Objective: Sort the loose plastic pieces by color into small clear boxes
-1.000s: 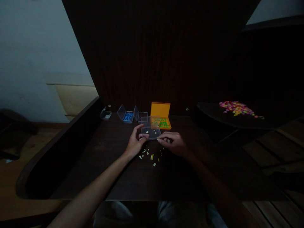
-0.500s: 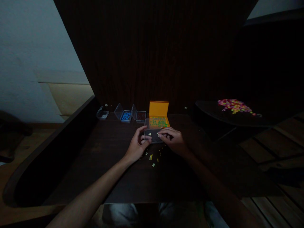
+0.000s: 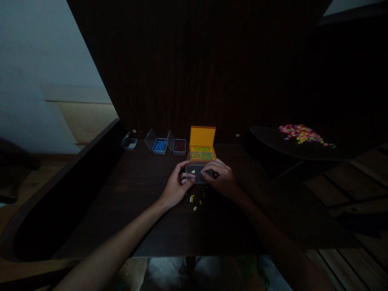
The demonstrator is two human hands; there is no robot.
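My left hand [image 3: 178, 182] grips the left side of a small clear plastic box [image 3: 197, 178], thumb at the near edge and fingers along the side. The box's lid [image 3: 194, 157] stands raised at the back. Inside, towards the left, lies a little group of pale yellow pieces [image 3: 193, 171]. My right hand [image 3: 222, 176] reaches over the right part of the box, its thumb and fingertips pinched together; what they hold, if anything, is too small to make out. Several yellow and pale loose pieces [image 3: 192, 199] are scattered on the dark table just below the box.
An open orange case [image 3: 202, 135] with green pieces stands right behind the box. To its left are open clear boxes, one with blue pieces [image 3: 160, 145], another with dark red ones [image 3: 179, 146], and a further small box [image 3: 129, 144]. A colourful pile [image 3: 301, 134] lies on the right-hand shelf.
The box and my left hand have shifted slightly right. Pale pieces seen by my right fingertips before are now mostly hidden behind the fingers.
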